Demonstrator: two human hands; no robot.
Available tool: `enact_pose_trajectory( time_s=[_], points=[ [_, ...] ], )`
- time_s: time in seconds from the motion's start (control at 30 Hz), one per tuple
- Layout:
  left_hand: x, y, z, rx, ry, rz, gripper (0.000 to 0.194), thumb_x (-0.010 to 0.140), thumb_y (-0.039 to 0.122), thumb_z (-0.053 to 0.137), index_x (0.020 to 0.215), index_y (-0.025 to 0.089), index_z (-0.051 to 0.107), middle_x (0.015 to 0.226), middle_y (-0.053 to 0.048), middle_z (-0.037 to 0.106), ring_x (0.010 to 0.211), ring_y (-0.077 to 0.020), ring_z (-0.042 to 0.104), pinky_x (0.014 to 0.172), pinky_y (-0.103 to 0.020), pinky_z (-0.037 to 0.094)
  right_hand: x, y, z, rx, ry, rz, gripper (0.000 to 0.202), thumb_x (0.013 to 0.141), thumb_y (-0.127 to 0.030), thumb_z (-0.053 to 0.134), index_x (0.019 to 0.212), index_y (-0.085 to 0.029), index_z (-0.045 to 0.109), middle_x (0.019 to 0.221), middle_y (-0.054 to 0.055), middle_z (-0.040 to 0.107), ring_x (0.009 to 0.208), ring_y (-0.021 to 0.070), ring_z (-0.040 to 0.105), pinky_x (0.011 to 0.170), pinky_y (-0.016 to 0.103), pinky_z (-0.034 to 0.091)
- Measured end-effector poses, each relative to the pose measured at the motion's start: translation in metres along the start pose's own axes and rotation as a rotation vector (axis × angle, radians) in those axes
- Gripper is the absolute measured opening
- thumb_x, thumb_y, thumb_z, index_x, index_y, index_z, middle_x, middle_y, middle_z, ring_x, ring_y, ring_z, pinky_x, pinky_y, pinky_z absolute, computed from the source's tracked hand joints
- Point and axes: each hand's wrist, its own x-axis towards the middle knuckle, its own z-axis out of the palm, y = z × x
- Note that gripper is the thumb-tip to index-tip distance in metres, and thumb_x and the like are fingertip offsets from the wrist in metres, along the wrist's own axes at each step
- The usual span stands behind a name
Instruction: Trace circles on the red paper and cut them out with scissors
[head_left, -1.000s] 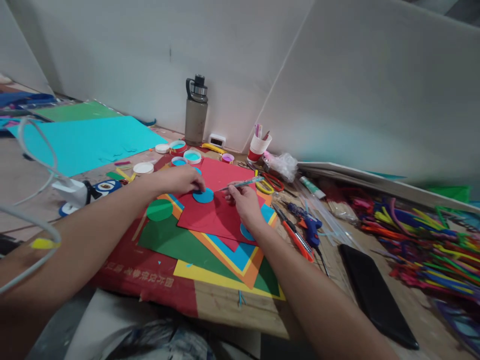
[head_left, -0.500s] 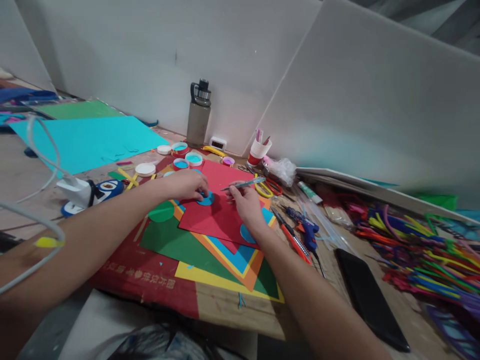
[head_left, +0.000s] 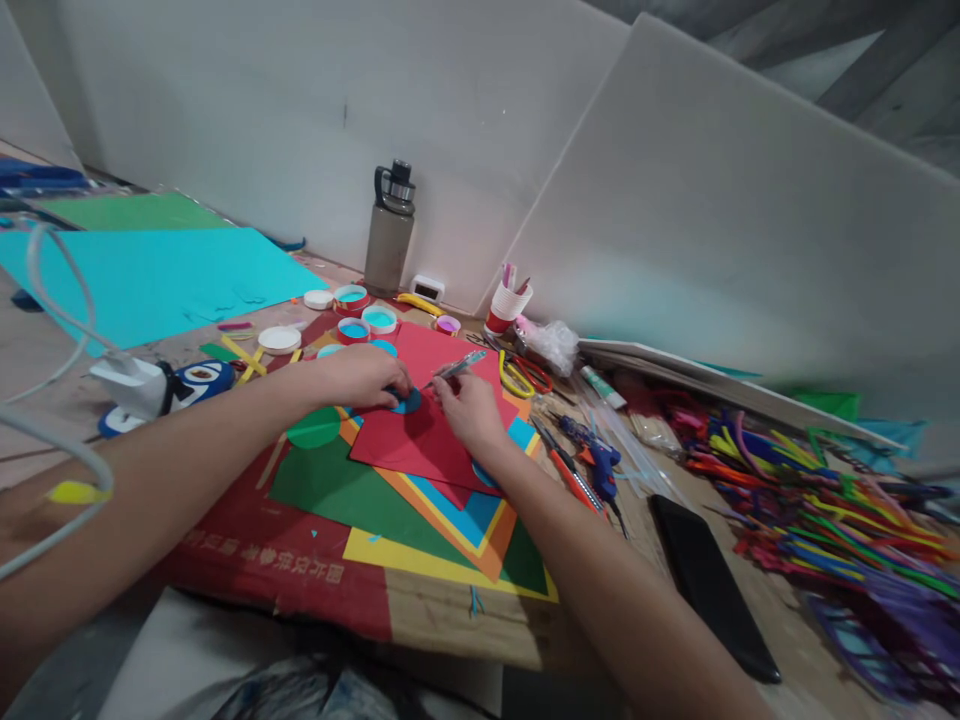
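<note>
My left hand (head_left: 373,378) is closed, its curled fingertips holding a blue paper circle (head_left: 407,402) down on a sheet of red paper (head_left: 401,437). In my right hand (head_left: 471,408) is a pen (head_left: 466,364) with a clear barrel, pinched between thumb and fingers. Its tip points left, near the right edge of the circle; I cannot tell whether they touch. Another blue circle (head_left: 482,476) is partly hidden under my right wrist. Beneath the red sheet lie green paper (head_left: 322,487) and blue, yellow and orange sheets. A green circle (head_left: 313,428) lies below my left forearm.
Behind my hands stand round tubs (head_left: 379,319) and a water bottle (head_left: 388,235). Rightward are a paper cup (head_left: 508,304), yellow-handled scissors (head_left: 516,376), a utility knife (head_left: 574,475), a glue gun (head_left: 602,465), a phone (head_left: 712,585) and pipe cleaners (head_left: 840,500). A power strip (head_left: 199,385) lies left.
My right hand has brought the pen left toward the blue circle, and the pen is tilted more steeply. My left hand stays on the circle. The view has shifted slightly.
</note>
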Motion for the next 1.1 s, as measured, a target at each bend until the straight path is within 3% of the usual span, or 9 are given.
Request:
enact_pose_trajectory(
  time_s=[0.3, 0.83, 1.1],
  points=[
    [0.001, 0.001, -0.002, 0.115, -0.081, 0.0, 0.027, 0.082, 0.031, 0.064, 0.107, 0.03, 0.072, 0.113, 0.001, 0.072, 0.099, -0.0186, 0.064, 0.074, -0.023, 0.043, 0.002, 0.005, 0.004, -0.142, -0.045, 0.015, 0.018, 0.09, -0.026, 0.052, 0.087, -0.016, 0.067, 0.083, 0.009, 0.072, 0.073, 0.0172, 0.066, 0.072, 0.027, 0.047],
    [0.001, -0.001, -0.001, 0.142, -0.072, 0.035, 0.026, 0.083, 0.03, 0.062, 0.106, 0.029, 0.073, 0.107, 0.001, 0.073, 0.091, -0.0181, 0.064, 0.067, -0.024, 0.039, -0.003, 0.001, 0.002, -0.222, -0.084, -0.095, 0.018, 0.089, -0.019, 0.05, 0.087, -0.016, 0.067, 0.088, 0.009, 0.071, 0.082, 0.0184, 0.065, 0.078, 0.028, 0.047],
    [0.001, 0.001, -0.002, 0.109, -0.076, -0.038, 0.024, 0.082, 0.033, 0.062, 0.102, 0.028, 0.073, 0.101, 0.0, 0.074, 0.086, -0.0167, 0.064, 0.066, -0.022, 0.039, -0.014, -0.006, -0.002, -0.305, -0.111, -0.151, 0.019, 0.092, -0.02, 0.049, 0.088, -0.017, 0.067, 0.092, 0.009, 0.071, 0.087, 0.0185, 0.065, 0.081, 0.029, 0.047]
  ],
)
